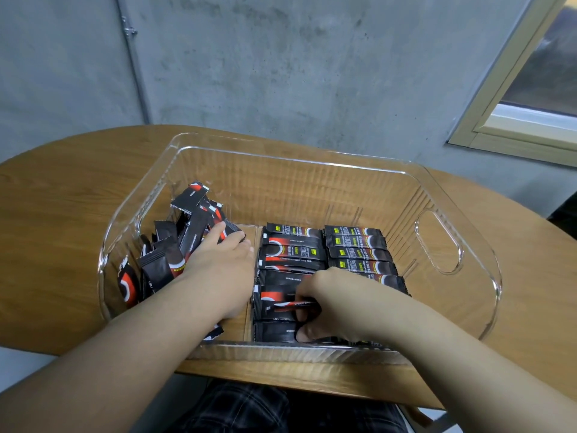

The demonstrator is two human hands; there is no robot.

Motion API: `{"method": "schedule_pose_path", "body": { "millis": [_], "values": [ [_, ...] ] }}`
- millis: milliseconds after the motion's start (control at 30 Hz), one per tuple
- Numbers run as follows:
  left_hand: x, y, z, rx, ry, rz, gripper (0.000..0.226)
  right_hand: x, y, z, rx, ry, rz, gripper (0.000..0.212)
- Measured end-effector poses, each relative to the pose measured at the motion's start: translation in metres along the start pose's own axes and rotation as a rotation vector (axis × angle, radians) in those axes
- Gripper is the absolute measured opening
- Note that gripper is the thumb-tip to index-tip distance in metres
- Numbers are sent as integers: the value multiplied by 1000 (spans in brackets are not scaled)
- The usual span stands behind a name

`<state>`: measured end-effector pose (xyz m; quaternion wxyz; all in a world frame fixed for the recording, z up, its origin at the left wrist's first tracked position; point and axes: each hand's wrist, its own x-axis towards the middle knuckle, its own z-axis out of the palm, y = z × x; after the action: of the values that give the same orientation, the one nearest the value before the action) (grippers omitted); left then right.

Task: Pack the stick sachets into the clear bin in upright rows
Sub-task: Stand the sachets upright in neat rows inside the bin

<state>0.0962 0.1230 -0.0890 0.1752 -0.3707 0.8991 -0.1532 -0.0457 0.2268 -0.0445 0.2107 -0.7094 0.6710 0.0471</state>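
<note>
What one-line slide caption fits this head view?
Left hand on loose sachets, right hand pinching one into neat rows inside clear bin.

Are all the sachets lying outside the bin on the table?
No, every sachet in view sits inside the clear bin, and both hands reach into it.

I have one view only, from the head camera, so nothing is shared with a second view. It sits above the near edge of the table (78,195) and looks forward and steeply down. The clear bin (449,245) fills the middle of frame, close up. Both forearms enter from the bottom corners; left hand (223,260) and right hand (331,304) sit low in the centre. The wide lens bows the table edge. A grey wall (281,64) fills the upper half and a window frame (499,114) sits at the upper right.
</note>
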Motion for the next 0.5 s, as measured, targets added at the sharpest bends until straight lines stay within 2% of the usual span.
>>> {"method": "schedule_pose_path", "body": {
  "millis": [100, 200, 333, 500],
  "values": [
    [0, 0, -1, -6, -5, 0, 58, -1, 1, -4, 50, 75, 21, 24],
    [1, 0, -2, -1, -8, 2, 58, 1, 8, -11, 86, 168, 122, 28],
    [1, 0, 0, 3, -8, 7, 59, 17, 16, -22, 93, 151, 277, 18],
    [1, 0, 0, 10, 2, 14, 58, 51, 12, -32, -109, 162, 304, 8]
  ]
}}
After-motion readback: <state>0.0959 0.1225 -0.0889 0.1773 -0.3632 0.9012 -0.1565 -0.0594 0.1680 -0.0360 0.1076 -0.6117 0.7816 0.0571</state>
